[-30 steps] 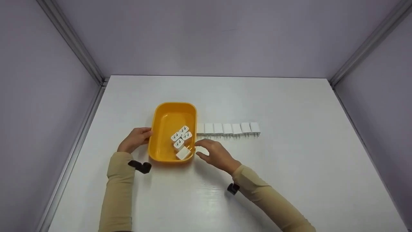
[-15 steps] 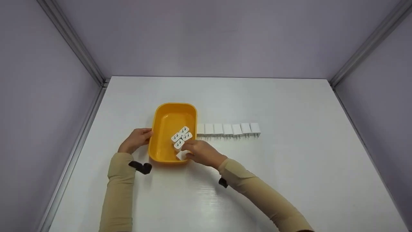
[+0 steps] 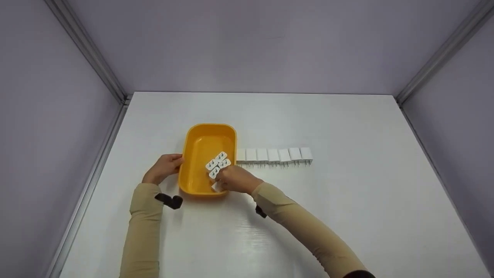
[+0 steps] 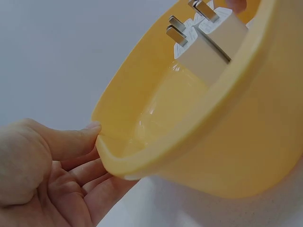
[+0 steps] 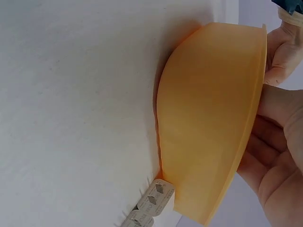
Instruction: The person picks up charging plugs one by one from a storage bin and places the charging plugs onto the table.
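Gently now: the right hand (image 3: 238, 179) dips over the near right part of the rim, fingers bent downward, right at a partly covered white plastic plug adapter (image 3: 217, 187) at the near end inside. From where I stand the fingertips are hidden, so I can't tell whether they pinch it or merely touch it. To take it well, I'd say, grip the smooth body rather than the prongs and lift straight up, clear of the four white block-shaped adapters (image 3: 212, 165) standing prongs-up just beside it; a sideways drag could topple them. Across from it, the left hand (image 3: 163, 168) pinches the tub's left rim, thumb on top and fingers curled beneath, a sensible steadying hold. The rounded yellow plastic tub (image 3: 193, 166) sits on the white tabletop (image 3: 347, 154), and just beside its right wall starts a row of white adapters (image 3: 273, 155), prongs toward the person.
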A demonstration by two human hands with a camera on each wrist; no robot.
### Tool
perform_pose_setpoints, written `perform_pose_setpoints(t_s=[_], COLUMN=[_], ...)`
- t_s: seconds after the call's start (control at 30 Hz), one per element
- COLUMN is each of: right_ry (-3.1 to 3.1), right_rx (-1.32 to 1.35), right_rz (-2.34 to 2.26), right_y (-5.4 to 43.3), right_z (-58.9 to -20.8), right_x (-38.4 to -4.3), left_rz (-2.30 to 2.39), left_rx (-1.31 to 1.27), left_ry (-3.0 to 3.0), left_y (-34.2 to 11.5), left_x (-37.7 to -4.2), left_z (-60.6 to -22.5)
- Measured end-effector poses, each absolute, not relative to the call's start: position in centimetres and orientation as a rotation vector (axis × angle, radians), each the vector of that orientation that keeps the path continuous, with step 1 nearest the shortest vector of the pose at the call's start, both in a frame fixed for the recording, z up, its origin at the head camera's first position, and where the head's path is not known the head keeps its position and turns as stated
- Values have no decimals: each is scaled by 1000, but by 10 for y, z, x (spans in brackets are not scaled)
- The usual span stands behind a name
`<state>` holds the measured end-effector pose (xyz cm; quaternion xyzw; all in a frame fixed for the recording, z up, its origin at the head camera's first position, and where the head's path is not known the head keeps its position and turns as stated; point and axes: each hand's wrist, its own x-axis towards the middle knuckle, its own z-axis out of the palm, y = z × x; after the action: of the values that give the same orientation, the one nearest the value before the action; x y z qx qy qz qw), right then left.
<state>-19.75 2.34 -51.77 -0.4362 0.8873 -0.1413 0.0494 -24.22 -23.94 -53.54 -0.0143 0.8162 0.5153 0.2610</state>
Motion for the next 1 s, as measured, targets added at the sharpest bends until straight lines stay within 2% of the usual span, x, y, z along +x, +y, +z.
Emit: perform_pose_setpoints(t_s=[0.13,0.77,1.0], right_ry=[2719,2698,2713], right_rx=[-1356,-1168,-1238], right_rz=[-422,-206,-87], right_y=[20,2,-1], right_z=[-519,-520,-519], right_x=[-201,-206,-206], left_rz=[1406,1389,1421], left_rx=[-20,-84,-67], left_ry=[2208,2204,2202], left_y=[-239,-236,-238], left_x=[-241,-241,-241], left_z=[-534,-533,-534])
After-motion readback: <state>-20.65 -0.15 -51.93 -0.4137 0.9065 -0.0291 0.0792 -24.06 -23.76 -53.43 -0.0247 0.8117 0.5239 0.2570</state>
